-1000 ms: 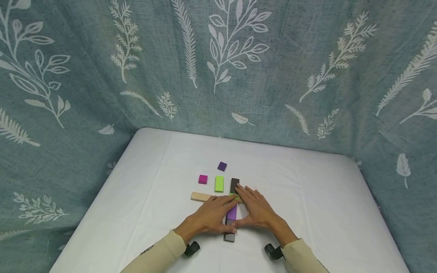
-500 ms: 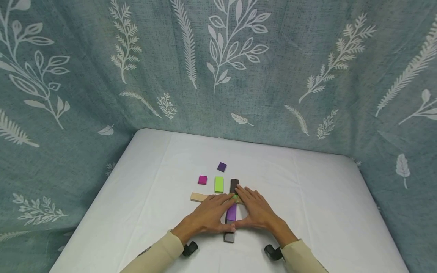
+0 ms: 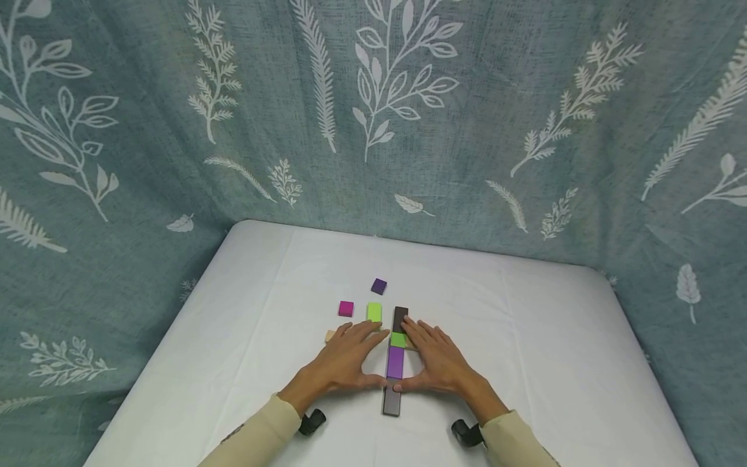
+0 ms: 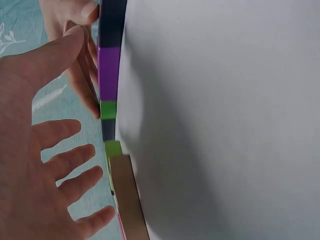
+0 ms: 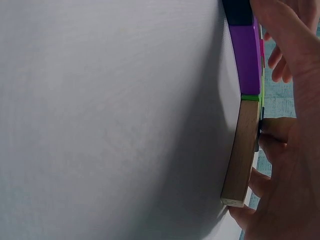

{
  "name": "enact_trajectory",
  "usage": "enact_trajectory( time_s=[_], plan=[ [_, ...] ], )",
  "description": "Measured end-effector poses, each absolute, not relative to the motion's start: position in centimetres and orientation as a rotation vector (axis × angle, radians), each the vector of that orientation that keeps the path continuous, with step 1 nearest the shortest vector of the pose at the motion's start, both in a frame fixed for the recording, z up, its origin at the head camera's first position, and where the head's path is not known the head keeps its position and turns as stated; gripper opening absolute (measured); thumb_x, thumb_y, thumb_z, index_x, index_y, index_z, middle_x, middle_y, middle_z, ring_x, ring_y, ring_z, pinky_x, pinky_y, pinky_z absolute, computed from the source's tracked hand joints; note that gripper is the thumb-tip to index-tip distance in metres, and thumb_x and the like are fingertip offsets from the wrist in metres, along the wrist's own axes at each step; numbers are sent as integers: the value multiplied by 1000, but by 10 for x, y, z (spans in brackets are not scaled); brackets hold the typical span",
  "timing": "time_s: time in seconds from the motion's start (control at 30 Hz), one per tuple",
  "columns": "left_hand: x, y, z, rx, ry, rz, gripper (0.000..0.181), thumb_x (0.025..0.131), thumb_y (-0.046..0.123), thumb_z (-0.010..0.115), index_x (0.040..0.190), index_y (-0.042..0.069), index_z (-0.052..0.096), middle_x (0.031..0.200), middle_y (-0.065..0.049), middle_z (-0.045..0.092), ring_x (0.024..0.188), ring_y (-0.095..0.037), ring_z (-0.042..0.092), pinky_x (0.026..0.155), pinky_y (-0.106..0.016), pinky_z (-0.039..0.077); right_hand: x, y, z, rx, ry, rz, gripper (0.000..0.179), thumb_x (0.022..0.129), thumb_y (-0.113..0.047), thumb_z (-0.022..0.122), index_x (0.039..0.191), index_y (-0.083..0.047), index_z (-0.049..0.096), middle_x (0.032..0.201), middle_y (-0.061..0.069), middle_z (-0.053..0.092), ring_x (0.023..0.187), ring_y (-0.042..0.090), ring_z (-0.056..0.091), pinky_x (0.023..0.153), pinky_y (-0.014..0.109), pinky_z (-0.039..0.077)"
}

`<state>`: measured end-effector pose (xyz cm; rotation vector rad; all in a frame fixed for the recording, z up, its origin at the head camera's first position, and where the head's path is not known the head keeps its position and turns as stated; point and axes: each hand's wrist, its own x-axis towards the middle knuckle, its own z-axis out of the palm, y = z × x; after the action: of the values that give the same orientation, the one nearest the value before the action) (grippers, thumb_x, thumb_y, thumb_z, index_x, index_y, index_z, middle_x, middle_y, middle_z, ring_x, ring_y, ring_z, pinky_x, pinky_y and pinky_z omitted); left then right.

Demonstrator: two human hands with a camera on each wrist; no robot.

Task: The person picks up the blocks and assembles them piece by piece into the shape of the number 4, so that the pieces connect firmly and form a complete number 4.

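Note:
A straight row of blocks runs between my hands in the head view: a black block [image 3: 400, 318] at the far end, a small green block [image 3: 398, 340], a purple block [image 3: 395, 362] and a dark grey block [image 3: 391, 399] nearest me. My left hand [image 3: 344, 357] is spread beside the row, holding nothing, its thumb tip at the dark grey block's left edge. It covers most of a wooden block [image 3: 329, 336]. My right hand [image 3: 440, 360] lies along the other side, fingertips at the black block and over another wooden block [image 5: 241, 150], thumb tip on the dark grey block.
A lime block [image 3: 374, 311], a magenta block [image 3: 346, 309] and a dark purple block [image 3: 379, 286] lie beyond my left hand. White cloth covers the table [image 3: 525, 324], and a patterned green-blue curtain [image 3: 327, 130] hangs behind it.
My left hand has drawn back to the left from the row, uncovering the green block and hiding more of the left wooden block. The right hand has stayed in place.

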<state>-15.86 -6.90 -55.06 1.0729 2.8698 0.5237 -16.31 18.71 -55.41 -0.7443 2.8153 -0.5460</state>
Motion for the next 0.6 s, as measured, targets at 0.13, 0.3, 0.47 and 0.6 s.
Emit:
enact_trajectory(
  time_s=[0.13,0.3,0.47,0.6],
  plan=[
    [-161,-75,-550,1013,2877,529,90,84,65,70,156,20,41,159,-5,39,147,-22,33,119,-49,25,-163,186,-554,-738,2822,-543,128,64,-85,71,161,-14,29,167,1,24,151,32,25,120,57,19],
    [-164,-83,-552,958,2881,542,88,83,62,73,155,22,42,158,-4,40,145,-23,36,118,-47,28,-163,186,-554,-736,2823,-536,128,63,-85,71,160,-13,30,167,2,24,151,32,25,120,57,19],
    [-166,-88,-554,938,2902,560,86,83,59,75,153,20,45,155,-4,43,142,-24,39,115,-47,32,-164,186,-554,-737,2823,-542,129,62,-85,72,160,-13,30,166,3,25,151,33,25,120,58,19],
    [-168,-93,-555,919,2911,572,84,83,57,76,152,17,47,153,-6,46,141,-25,41,114,-48,34,-164,186,-554,-727,2815,-534,130,62,-86,71,161,-14,28,167,1,23,152,31,23,120,57,18]
  ],
)
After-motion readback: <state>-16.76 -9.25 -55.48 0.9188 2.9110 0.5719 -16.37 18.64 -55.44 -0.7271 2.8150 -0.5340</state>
